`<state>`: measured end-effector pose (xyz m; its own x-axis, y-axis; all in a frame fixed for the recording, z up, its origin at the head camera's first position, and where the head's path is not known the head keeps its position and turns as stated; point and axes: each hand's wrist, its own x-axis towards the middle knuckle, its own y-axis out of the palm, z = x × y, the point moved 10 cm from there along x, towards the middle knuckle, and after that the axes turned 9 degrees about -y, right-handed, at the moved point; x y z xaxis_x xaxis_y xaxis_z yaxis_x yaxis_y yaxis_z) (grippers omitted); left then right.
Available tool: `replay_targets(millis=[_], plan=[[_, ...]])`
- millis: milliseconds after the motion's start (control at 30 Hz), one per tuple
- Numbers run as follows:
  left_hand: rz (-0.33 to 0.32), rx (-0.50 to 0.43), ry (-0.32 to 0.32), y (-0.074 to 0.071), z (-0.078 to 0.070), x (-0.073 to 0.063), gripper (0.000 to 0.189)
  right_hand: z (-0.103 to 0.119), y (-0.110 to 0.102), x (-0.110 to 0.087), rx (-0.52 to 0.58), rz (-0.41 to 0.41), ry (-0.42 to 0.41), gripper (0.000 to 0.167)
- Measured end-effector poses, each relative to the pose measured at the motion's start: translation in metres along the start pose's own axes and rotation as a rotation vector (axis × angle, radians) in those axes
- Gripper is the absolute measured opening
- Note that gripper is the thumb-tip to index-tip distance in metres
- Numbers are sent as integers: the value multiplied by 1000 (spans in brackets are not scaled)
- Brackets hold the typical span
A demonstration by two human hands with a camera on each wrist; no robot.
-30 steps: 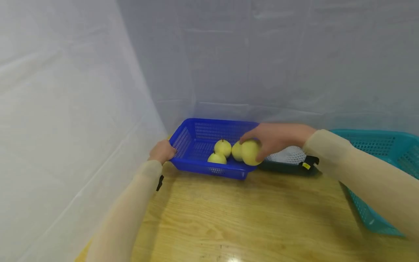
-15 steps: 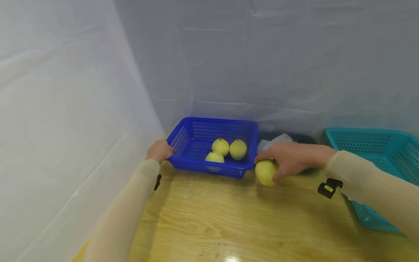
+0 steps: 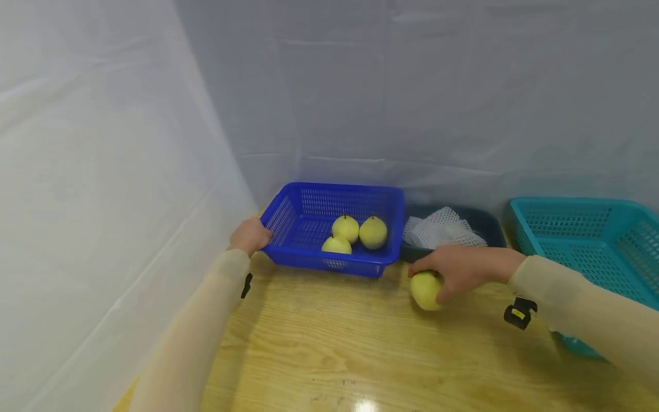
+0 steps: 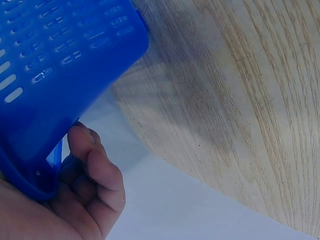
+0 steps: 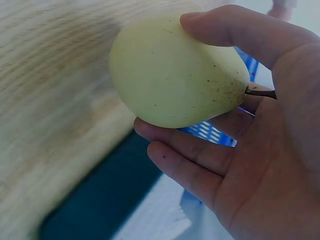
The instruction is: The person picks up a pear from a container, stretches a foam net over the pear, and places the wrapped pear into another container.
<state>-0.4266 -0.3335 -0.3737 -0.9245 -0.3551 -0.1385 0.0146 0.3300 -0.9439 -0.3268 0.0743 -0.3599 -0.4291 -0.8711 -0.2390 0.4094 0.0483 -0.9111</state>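
In the head view my left hand (image 3: 250, 235) grips the left end of a blue plastic basket (image 3: 309, 257). The left wrist view shows its fingers (image 4: 102, 167) curled at the basket's rim. Several yellow-green pears lie around; three of them, one being this pear (image 3: 373, 233), sit inside the basket at its right side. My right hand (image 3: 458, 269) holds another pear (image 3: 426, 290) just above or on the wooden table, right of the basket. In the right wrist view thumb and fingers clasp this pear (image 5: 175, 75), its stem towards the palm.
Behind the right hand a dark green tray (image 3: 489, 226) contains white foam netting (image 3: 443, 227). At the right stands a teal basket (image 3: 571, 243), partly behind the right forearm. White sheeting (image 3: 391, 91) rises behind and at the left of the wooden table (image 3: 329, 332).
My right hand has carried its pear out from over the blue basket, to the right and towards me, lowering it to the table. The left hand has kept its grip on the basket.
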Motion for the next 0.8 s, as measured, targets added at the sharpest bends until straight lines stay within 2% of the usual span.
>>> replay_targets(millis=[400, 667, 800], plan=[[9, 3, -18, 0, 0, 0, 22, -5, 17, 6, -7, -3, -24, 65], [-13, 10, -10, -5, -2, -2, 25, -13, 19, 5, 38, 5, 12, 71], [-10, 22, -5, -3, -2, -4, 25, -11, 15, 1, 67, -51, 0, 71]])
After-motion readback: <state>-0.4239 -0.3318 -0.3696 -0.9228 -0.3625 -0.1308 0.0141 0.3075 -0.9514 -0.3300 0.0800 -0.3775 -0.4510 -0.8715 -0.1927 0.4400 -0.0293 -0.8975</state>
